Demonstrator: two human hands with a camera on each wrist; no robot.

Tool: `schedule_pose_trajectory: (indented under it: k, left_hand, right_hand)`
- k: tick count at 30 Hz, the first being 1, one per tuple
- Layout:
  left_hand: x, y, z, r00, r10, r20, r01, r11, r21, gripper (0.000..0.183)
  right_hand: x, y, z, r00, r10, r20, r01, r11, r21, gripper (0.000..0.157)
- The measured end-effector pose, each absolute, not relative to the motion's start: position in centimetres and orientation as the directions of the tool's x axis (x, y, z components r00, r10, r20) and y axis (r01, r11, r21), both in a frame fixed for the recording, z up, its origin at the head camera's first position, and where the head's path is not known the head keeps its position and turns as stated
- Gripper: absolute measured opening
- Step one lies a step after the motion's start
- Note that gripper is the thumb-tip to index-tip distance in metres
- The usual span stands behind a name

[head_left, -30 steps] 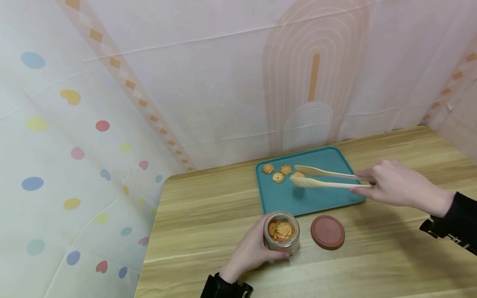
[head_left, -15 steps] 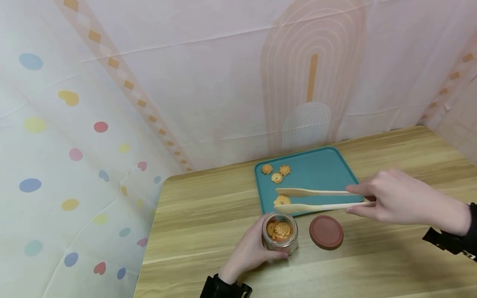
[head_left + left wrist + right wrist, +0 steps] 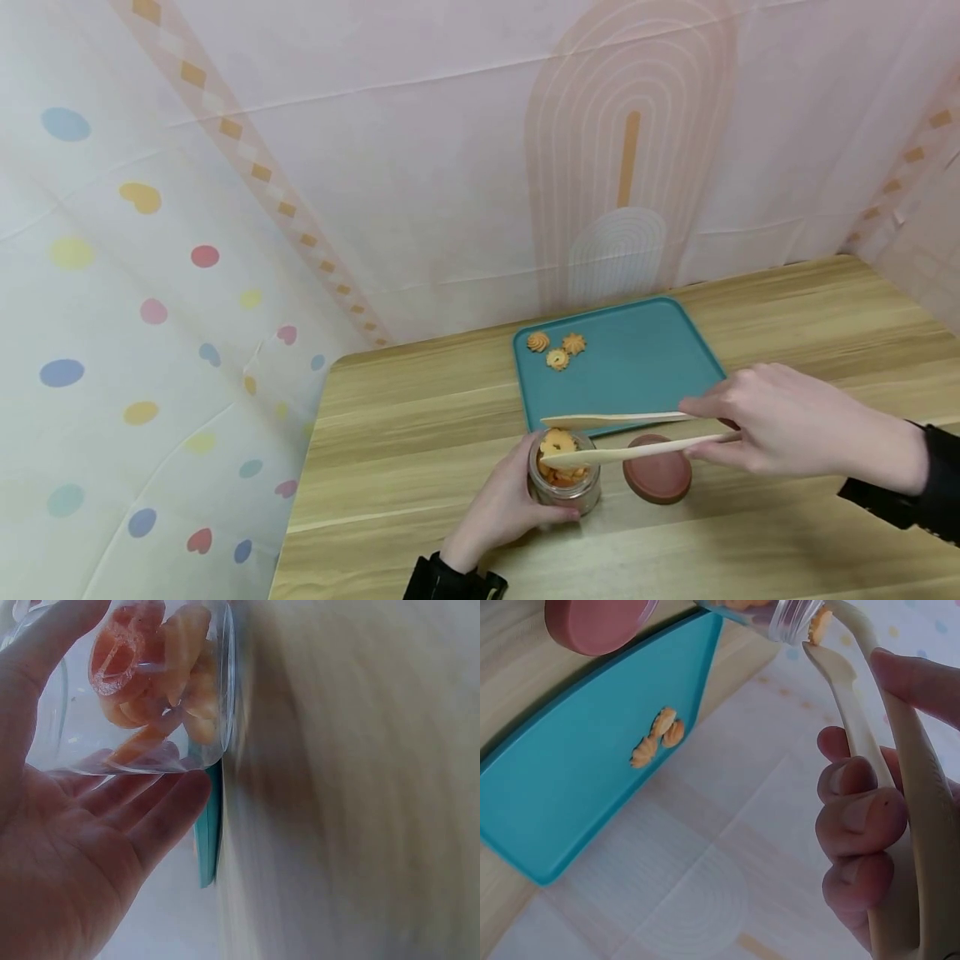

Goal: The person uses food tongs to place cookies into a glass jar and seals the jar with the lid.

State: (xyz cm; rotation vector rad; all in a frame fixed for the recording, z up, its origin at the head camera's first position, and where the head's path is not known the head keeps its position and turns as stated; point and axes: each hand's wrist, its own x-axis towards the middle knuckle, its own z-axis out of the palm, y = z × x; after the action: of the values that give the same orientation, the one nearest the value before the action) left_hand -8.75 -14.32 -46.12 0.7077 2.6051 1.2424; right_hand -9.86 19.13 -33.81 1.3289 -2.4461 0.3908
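My left hand (image 3: pixel 506 496) grips a clear glass jar (image 3: pixel 581 500) from its left side, thumb in front. Several golden cookies show through the jar's glass (image 3: pixel 154 682) in the left wrist view. In my right hand (image 3: pixel 787 429) is a pair of light wooden tongs (image 3: pixel 630 452), held with fingers and thumb round its arms. Between the tong tips, a flower-shaped cookie (image 3: pixel 558 443) is at the jar's mouth; the right wrist view has this cookie (image 3: pixel 820 626) at the rim. Whether it touches the cookies inside, I cannot tell.
Behind the jar lies a teal tray (image 3: pixel 637 367), with three cookies (image 3: pixel 557 358) in its far left corner. A reddish-brown round lid (image 3: pixel 657 479) rests on the wooden table (image 3: pixel 405 450) right of the jar, partly under the tongs. Patterned cloth (image 3: pixel 420 167) hangs behind.
The tongs have carried a cookie from the tray toward me and left, over to the jar's mouth. My left hand and the jar have stayed in place.
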Motion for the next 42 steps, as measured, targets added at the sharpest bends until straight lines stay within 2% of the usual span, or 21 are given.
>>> schedule_pose_trajectory:
  k: [8,12,17,23,32,39,42]
  left_hand:
    - [-8.8,-14.3,-46.2,-0.875,0.482,0.039,0.333,0.541,0.773,0.098]
    - [-8.8,-14.4,-46.2,-0.874,0.484,0.045,0.336,0.536,0.774,0.093]
    - [-8.9,-14.3,-46.2,-0.871,0.489,0.055,0.346,0.529,0.775,0.091]
    - [-9.0,-14.4,-46.4,-0.858,0.508,0.080,0.363,0.489,0.793,0.092]
    - [-8.8,-14.4,-46.3,-0.874,0.483,0.057,0.352,0.546,0.760,0.088]
    - [-8.8,-14.3,-46.1,-0.872,0.487,0.053,0.342,0.528,0.777,0.094]
    - [-8.8,-14.3,-46.1,-0.871,0.488,0.055,0.344,0.526,0.778,0.093]
  right_hand:
    - [-9.7,18.7,-33.8,-0.516,-0.761,0.393,-0.843,0.532,-0.077,0.030]
    - [-9.7,18.5,-33.8,-0.531,-0.750,0.394,-0.834,0.545,-0.085,0.022]
    - [-9.7,18.5,-33.8,-0.563,-0.713,0.418,-0.811,0.573,-0.115,0.041]
    - [-10.2,18.6,-33.7,-0.556,-0.688,0.467,-0.806,0.584,-0.099,0.042]
    - [-11.3,19.2,-34.3,-0.632,-0.644,0.431,-0.751,0.647,-0.134,0.044]
    - [-13.2,19.9,-35.2,-0.745,-0.574,0.340,-0.649,0.742,-0.170,0.047]
    - [-14.2,20.1,-35.8,-0.772,-0.557,0.306,-0.619,0.768,-0.166,0.047]
